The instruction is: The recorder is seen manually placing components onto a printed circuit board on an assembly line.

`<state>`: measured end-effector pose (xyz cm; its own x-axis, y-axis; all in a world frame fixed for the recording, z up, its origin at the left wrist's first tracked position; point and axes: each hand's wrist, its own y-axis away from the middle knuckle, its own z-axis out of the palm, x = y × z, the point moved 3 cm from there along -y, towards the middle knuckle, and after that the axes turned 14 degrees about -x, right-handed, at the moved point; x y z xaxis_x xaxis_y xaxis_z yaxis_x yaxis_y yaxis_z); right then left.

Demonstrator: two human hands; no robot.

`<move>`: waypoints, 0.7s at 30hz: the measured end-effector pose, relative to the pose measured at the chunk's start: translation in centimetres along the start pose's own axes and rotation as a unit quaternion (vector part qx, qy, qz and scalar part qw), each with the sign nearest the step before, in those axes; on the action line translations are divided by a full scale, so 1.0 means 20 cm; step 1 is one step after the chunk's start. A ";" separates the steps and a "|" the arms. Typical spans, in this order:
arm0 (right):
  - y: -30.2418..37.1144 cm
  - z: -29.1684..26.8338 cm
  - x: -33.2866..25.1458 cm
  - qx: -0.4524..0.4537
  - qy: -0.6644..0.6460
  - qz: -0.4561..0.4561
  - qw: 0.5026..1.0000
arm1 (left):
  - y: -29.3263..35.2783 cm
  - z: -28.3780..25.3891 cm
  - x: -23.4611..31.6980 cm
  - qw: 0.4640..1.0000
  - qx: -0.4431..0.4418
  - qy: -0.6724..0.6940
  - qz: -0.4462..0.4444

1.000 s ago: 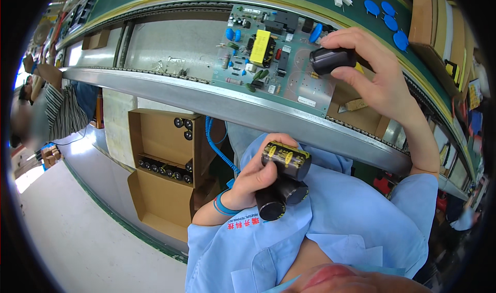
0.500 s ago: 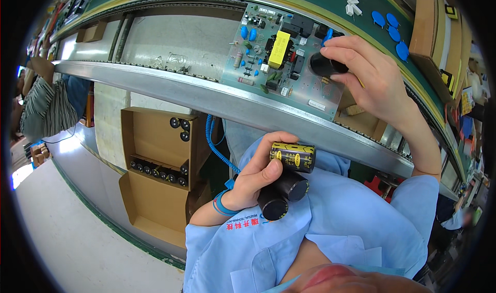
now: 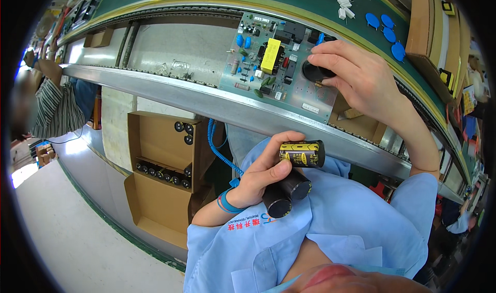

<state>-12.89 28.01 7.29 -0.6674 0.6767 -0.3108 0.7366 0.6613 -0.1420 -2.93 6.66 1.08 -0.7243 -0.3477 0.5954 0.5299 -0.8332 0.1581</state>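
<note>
Being pinched at its sides between thumb and fingertips of the right hand (image 3: 361, 78), one black cylinder (image 3: 315, 73) is held at the right part of the circuit board (image 3: 305, 96), probably so its base is left free; whether the board is touched cannot be told. Nearer the body than the board, three spare cylinders (image 3: 303, 154) are gathered in the curled left hand (image 3: 264, 175), perhaps to save reaching. The board's near edge is set along a metal rail (image 3: 248, 112), seemingly for support. Left of and below the board, more are kept in a cardboard box (image 3: 163, 143); beyond its right, blue discs (image 3: 389, 35) are laid loose.
</note>
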 end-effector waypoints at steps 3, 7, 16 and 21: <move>0.02 0.00 0.02 -0.016 0.030 0.025 0.999 | -0.02 0.00 0.01 1.000 -0.003 -0.012 -0.009; 0.02 -0.02 0.01 -0.037 0.094 -0.030 0.994 | -0.05 0.03 0.04 0.997 -0.063 0.038 -0.018; 0.24 -0.04 -0.19 -0.129 -0.260 -0.119 0.949 | -0.16 0.09 0.04 0.996 -0.078 0.020 -0.034; 0.26 -0.08 0.08 0.005 -0.369 0.140 0.919 | -0.14 0.08 0.02 0.994 -0.070 0.003 -0.083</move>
<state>-10.22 33.08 7.59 -0.1978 0.4145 -0.8883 0.8718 0.4887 0.0339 -4.02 9.62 2.23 -0.7999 -0.2033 0.5647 0.3371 -0.9306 0.1424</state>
